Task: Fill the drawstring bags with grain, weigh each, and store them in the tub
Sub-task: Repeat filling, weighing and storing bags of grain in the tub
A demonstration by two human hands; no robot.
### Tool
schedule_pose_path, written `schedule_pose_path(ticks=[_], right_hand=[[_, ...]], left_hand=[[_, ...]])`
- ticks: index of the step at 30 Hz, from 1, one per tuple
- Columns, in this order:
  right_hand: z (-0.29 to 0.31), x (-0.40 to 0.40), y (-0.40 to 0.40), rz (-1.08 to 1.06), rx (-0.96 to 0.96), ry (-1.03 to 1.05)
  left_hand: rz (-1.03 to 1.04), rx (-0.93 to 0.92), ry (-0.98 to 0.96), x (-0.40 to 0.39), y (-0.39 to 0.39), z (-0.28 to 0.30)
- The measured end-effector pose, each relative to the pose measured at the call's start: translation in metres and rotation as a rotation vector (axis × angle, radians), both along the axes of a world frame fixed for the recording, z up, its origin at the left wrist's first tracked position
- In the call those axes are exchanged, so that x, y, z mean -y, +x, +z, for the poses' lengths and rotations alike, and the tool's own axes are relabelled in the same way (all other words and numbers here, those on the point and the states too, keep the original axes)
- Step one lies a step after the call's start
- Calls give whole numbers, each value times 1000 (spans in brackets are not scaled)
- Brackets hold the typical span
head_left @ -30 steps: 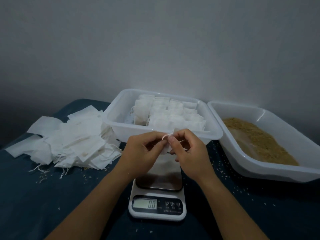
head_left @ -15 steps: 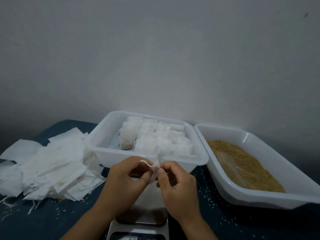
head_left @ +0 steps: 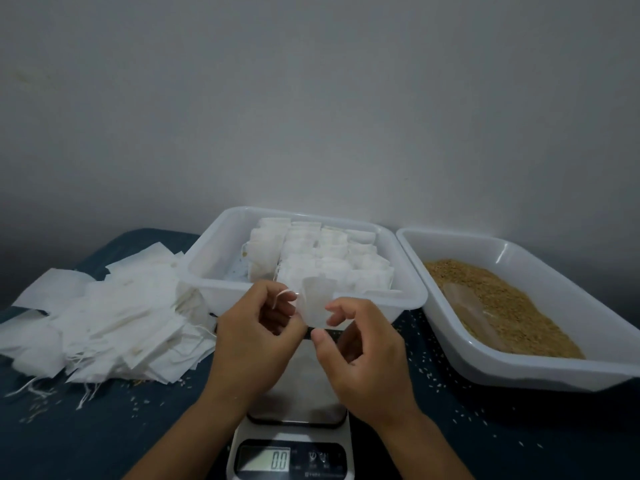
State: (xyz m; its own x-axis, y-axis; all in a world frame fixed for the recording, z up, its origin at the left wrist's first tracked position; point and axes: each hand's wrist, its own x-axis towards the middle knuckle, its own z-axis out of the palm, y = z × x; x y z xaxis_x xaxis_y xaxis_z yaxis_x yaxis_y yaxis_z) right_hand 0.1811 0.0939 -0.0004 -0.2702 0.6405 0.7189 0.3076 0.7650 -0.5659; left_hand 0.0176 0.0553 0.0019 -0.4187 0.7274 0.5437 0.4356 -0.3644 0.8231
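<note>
Small bag held above the scale, in front of the tub.
Left hand [head_left: 254, 336] pinches the bag [head_left: 316, 301] and its string; right hand [head_left: 360, 351] fingers curl beside it, contact unclear. Scale [head_left: 292, 457] reads 0.0; tub [head_left: 207, 271] holds bags.

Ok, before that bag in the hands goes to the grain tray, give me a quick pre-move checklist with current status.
1. Bag held: ok. Left hand pinches the drawstring, right hand fingers touch the small bag.
2. Bag mouth open: cannot tell.
3. Scale zeroed: ok, display reads 0.0.
4. Scale platform bare: cannot tell, the hands hide part of it.
5. Grain available: ok, the right tray holds brown grain.
6. Room in storage tub: ok, its left part is still free of filled bags.
</note>
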Motion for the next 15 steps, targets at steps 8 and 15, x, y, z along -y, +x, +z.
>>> schedule_pose_path(ticks=[8, 15], right_hand=[[3, 1, 0, 44, -68, -201], [3, -4, 5, -4, -22, -135]], left_hand=[[-256, -147, 75, 6, 7, 5], [-135, 49, 25, 3, 3, 5]])
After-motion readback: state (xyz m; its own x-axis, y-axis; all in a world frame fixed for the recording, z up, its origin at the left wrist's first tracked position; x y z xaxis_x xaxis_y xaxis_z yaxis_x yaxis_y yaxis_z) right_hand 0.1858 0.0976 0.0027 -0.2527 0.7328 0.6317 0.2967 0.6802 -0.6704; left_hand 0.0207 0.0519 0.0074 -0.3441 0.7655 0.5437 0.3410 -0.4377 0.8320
